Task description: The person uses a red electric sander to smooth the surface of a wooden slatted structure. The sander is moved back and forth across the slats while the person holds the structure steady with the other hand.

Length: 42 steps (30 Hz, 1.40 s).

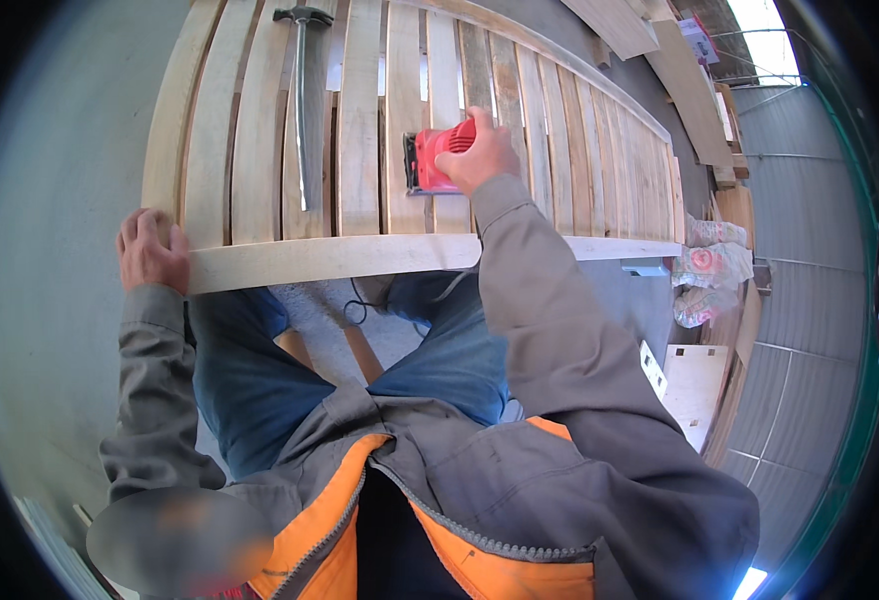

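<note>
A slatted wooden panel (360, 170) spans the area in front of me, with narrow gaps between its pale boards and a rail along its near side. My right hand (490, 160) is closed round a red electric sander (440, 155), whose black base sits on the slats near the middle. At the near left corner, my left hand (155, 250) grips the panel's edge with its fingers curled over the wood. A claw hammer (304, 110) with a metal shaft lies across the slats left of the sander, its head at the far end.
Loose wooden boards (695, 90) lie beyond the panel at the right. White sacks (710, 265) are piled past its right end. A dark cable (358, 300) hangs below the near rail, between my legs. Farther right stands a grey corrugated wall (810, 240).
</note>
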Available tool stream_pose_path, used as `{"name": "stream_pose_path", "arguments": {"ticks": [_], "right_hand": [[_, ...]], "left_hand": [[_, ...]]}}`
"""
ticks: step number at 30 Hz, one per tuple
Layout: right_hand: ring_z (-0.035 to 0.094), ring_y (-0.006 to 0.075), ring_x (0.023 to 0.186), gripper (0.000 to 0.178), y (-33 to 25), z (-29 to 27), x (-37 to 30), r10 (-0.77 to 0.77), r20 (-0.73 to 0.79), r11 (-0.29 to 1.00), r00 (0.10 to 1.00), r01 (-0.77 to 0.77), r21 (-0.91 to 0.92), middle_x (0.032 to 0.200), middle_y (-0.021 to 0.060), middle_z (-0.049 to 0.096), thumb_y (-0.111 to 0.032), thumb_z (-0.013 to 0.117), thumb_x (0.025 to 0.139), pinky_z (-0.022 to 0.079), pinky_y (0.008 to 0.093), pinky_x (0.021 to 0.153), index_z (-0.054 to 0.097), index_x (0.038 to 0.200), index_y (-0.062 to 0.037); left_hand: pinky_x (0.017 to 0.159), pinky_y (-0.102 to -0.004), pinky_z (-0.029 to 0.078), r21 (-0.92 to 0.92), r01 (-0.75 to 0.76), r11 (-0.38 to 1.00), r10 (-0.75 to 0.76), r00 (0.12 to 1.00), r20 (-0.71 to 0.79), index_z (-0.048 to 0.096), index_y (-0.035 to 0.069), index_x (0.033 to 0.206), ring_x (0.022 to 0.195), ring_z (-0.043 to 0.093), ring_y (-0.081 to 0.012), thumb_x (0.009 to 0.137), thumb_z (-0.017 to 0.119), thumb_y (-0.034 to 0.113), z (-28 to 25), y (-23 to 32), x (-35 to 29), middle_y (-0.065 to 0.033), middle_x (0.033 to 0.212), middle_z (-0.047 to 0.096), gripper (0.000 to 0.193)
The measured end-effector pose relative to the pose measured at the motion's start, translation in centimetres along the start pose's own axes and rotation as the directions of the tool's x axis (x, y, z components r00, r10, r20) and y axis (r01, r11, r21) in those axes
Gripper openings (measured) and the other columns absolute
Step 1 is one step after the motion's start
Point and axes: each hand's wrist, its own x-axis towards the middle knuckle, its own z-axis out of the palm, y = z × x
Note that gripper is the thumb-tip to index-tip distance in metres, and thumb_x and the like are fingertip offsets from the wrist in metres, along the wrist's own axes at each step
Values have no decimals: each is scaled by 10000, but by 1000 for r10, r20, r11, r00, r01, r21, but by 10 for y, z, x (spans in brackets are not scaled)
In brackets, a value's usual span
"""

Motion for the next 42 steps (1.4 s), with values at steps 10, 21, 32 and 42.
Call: {"name": "stream_pose_path", "arguments": {"ticks": [10, 21, 32, 42], "right_hand": [[679, 433, 1177, 814, 24, -1, -56, 82, 24, 997, 996, -81, -15, 1356, 237, 581, -318, 816, 761, 576, 491, 1016, 520, 1507, -179], [684, 420, 1170, 816, 0, 3, -30, 86, 4, 996, 996, -86, -26, 1353, 227, 580, -342, 824, 758, 577, 481, 1017, 531, 1499, -167], [677, 409, 1155, 855, 13, 3, -29, 125, -23, 992, 992, -125, -10, 1323, 224, 587, -337, 837, 743, 569, 471, 1022, 516, 1510, -142], [660, 400, 1160, 846, 24, 3, -57, 121, -9, 993, 993, -121, 8, 1285, 215, 609, -331, 830, 730, 553, 460, 1035, 528, 1498, -145]], "left_hand": [[1125, -469, 464, -8, -30, 1000, 30, 999, -11, 695, 44, 1179, 1282, 582, -396, 927, 691, 218, -1, -1, -1, -175, 1355, 650, 306], [1097, -466, 488, 32, -20, 999, 20, 1000, -13, 707, 57, 1187, 1267, 589, -391, 920, 699, 219, 3, -4, -1, -165, 1359, 653, 312], [1103, -464, 484, 32, -36, 999, 37, 999, -21, 705, 53, 1187, 1265, 589, -384, 924, 700, 244, 6, -7, 3, -153, 1360, 653, 325], [1139, -459, 454, 21, -10, 1000, 10, 1000, -4, 694, 64, 1207, 1303, 578, -367, 935, 695, 236, 6, -5, 4, -137, 1382, 644, 322]]}}
